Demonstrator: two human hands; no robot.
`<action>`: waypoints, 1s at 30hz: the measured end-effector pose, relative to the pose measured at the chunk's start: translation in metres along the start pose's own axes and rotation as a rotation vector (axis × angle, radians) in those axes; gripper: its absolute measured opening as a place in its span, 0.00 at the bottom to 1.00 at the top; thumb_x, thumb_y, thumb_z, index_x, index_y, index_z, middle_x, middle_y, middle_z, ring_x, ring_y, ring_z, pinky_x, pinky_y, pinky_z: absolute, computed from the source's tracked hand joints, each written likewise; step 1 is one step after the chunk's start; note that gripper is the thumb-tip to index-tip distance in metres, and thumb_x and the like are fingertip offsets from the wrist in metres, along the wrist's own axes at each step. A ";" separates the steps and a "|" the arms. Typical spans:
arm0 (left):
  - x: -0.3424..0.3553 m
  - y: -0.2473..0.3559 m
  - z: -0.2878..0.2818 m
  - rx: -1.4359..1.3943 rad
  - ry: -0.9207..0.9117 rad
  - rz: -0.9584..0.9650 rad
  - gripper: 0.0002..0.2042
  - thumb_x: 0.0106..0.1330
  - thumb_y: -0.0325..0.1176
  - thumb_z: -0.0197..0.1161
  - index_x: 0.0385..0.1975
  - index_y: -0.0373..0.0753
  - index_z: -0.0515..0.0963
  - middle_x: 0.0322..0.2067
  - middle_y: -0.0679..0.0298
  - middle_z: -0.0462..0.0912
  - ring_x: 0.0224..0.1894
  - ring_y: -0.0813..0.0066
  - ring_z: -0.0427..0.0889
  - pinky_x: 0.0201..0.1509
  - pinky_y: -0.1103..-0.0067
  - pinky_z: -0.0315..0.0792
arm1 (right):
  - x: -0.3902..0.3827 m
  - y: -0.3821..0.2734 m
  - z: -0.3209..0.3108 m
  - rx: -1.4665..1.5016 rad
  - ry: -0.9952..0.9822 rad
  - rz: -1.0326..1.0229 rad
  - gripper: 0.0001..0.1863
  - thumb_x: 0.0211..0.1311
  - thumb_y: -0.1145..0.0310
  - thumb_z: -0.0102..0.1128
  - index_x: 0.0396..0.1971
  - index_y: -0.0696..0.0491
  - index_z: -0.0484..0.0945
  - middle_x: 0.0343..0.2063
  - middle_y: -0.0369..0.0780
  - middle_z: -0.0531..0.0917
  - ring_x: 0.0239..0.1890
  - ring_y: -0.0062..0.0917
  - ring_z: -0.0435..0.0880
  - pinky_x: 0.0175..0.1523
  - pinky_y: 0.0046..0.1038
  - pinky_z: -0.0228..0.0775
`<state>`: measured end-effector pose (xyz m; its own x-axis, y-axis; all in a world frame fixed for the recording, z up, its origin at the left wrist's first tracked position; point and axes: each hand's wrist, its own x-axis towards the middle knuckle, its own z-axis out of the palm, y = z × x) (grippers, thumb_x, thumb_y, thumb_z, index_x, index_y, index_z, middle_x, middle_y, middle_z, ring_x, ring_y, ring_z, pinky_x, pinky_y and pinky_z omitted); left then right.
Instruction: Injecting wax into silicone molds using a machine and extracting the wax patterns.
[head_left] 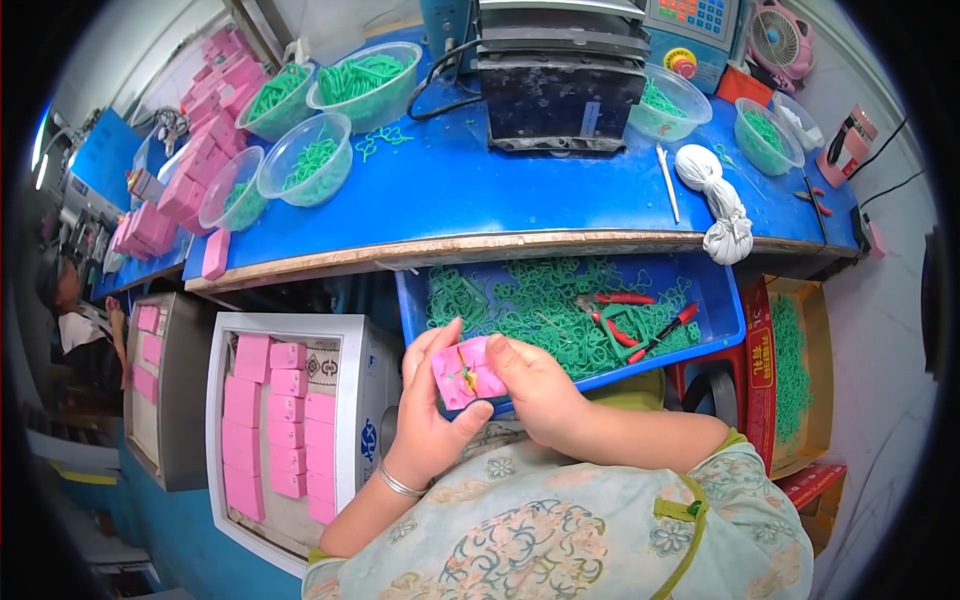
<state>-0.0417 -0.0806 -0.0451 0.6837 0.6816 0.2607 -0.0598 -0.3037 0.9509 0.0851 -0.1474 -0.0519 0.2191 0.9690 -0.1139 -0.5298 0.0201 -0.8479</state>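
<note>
Both of my hands hold a small square pink rubber mold (470, 373) in front of me, above the near edge of a blue tray (735, 310). On its upper face sits a small gold-and-green piece. My left hand (428, 415) wraps its left and lower sides, thumb at the bottom edge. My right hand (540, 392) grips its right side, thumb on the upper right corner. Behind the mold, the tray holds many thin green wax pieces (545, 290), with red-handled pliers (665, 332) lying among them.
Pink molds (242, 400) stand in rows in a white-framed case (345, 400) at left. Bowls of green pieces (310, 165) and a dark machine (560, 100) occupy the blue bench (420, 200). A white cloth bundle (715, 200) hangs over its edge. A cardboard box (815, 440) is at right; another person (85, 330) is far left.
</note>
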 end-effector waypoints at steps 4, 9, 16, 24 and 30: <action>-0.004 0.009 0.000 0.317 0.044 -0.014 0.22 0.63 0.33 0.53 0.55 0.29 0.63 0.38 0.57 0.68 0.42 0.69 0.70 0.50 0.78 0.63 | -0.005 0.004 0.001 -0.297 -0.040 -0.149 0.20 0.65 0.54 0.45 0.36 0.58 0.76 0.34 0.38 0.71 0.39 0.20 0.67 0.45 0.24 0.63; -0.009 -0.001 0.002 0.201 0.163 -0.038 0.19 0.63 0.31 0.50 0.53 0.29 0.65 0.40 0.56 0.70 0.43 0.67 0.72 0.50 0.77 0.64 | -0.001 0.009 -0.002 -0.472 -0.020 -0.336 0.21 0.66 0.53 0.43 0.36 0.57 0.76 0.33 0.38 0.72 0.37 0.20 0.68 0.44 0.22 0.62; -0.005 -0.015 -0.004 -0.103 0.004 0.016 0.30 0.58 0.43 0.60 0.55 0.33 0.59 0.53 0.56 0.62 0.56 0.68 0.64 0.60 0.74 0.57 | 0.003 0.003 -0.001 0.265 0.047 0.106 0.27 0.67 0.48 0.36 0.40 0.59 0.71 0.33 0.33 0.76 0.35 0.14 0.71 0.45 0.21 0.63; 0.015 -0.008 -0.016 -0.948 0.038 0.004 0.33 0.50 0.59 0.62 0.50 0.41 0.65 0.30 0.62 0.76 0.39 0.66 0.77 0.58 0.64 0.63 | -0.003 -0.004 -0.002 -0.304 -0.118 -0.055 0.16 0.59 0.62 0.56 0.39 0.57 0.68 0.42 0.41 0.70 0.38 0.22 0.71 0.42 0.25 0.68; 0.017 0.002 -0.022 -1.343 -0.020 -0.310 0.32 0.56 0.67 0.37 0.36 0.42 0.71 0.20 0.60 0.71 0.16 0.77 0.63 0.20 0.80 0.57 | -0.006 -0.021 -0.007 -0.971 -0.284 -0.555 0.42 0.43 0.59 0.69 0.56 0.55 0.54 0.55 0.50 0.58 0.57 0.43 0.63 0.55 0.37 0.63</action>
<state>-0.0467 -0.0550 -0.0353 0.8076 0.5894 0.0189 -0.5460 0.7352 0.4017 0.1007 -0.1553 -0.0368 -0.0327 0.9089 0.4158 0.4625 0.3826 -0.7998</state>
